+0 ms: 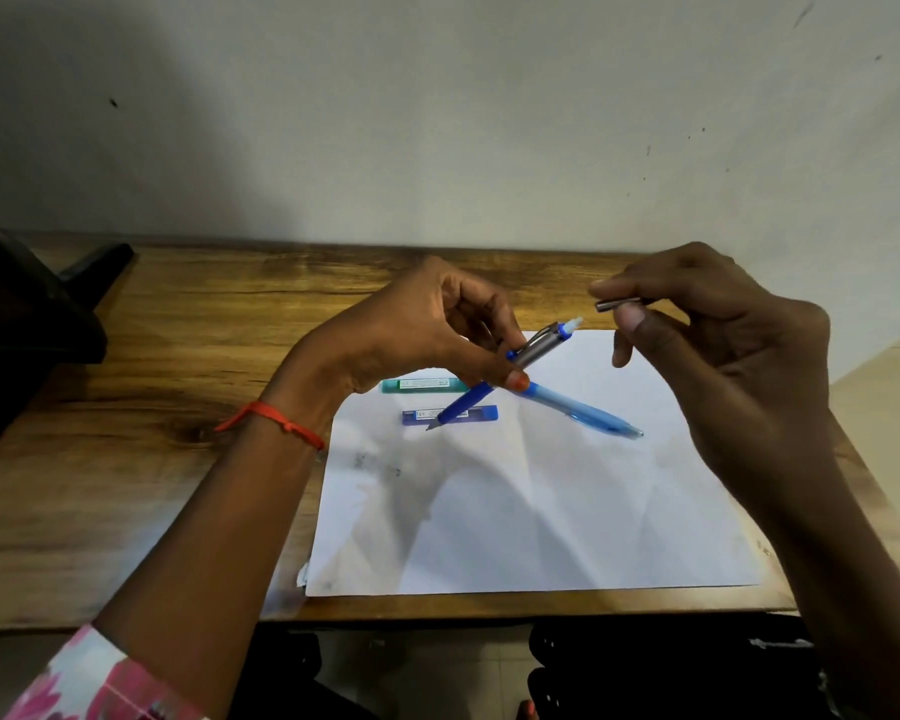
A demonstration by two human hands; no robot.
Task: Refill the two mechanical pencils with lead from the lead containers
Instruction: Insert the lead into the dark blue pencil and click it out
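Observation:
My left hand (427,330) grips a dark blue and grey mechanical pencil (533,350) above the paper, tip pointing down-left, its white eraser end (572,324) bare and pointing up-right. My right hand (723,345) pinches the pencil's small metal cap (617,304) between thumb and forefinger, just right of the eraser and apart from it. A light blue mechanical pencil (588,413) lies on the white paper sheet (531,511). A green lead container (419,385) and a blue lead container (481,413) lie side by side on the sheet, partly under my left hand.
The sheet rests on a wooden table (126,459) against a pale wall. A dark object (37,314) stands at the table's left end. A red thread is around my left wrist. Dark chair parts show below the front edge.

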